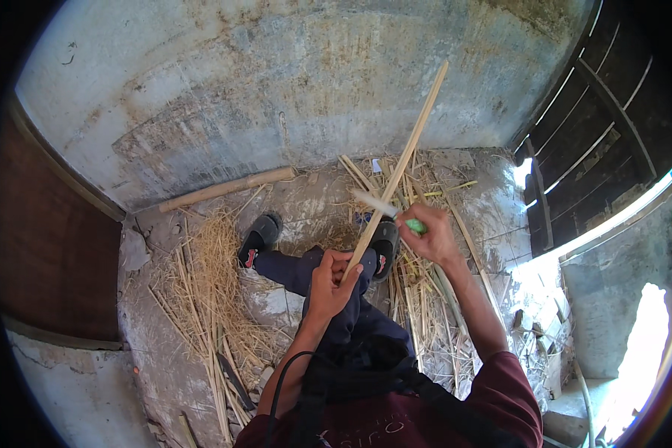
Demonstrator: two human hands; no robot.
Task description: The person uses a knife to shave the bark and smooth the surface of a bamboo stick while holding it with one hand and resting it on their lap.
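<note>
A long, pale bamboo strip (418,131) slants up and to the right from my lap toward the wall. My left hand (331,287) is closed around its near end. In my right hand (431,237) is a knife (417,225) with a green handle, gripped in a closed fist. Its blade (373,201) points left and lies across the middle of the strip; the blade is blurred, so I cannot tell whether it touches or is cutting in.
Fine shavings (220,269) and thin strips (209,358) cover the floor at left, with a dark, long blade-like tool (235,381) among them. A bamboo pole (228,188) lies along the stained wall (276,82). More split bamboo (418,299) is at right, beside my shoe (383,246).
</note>
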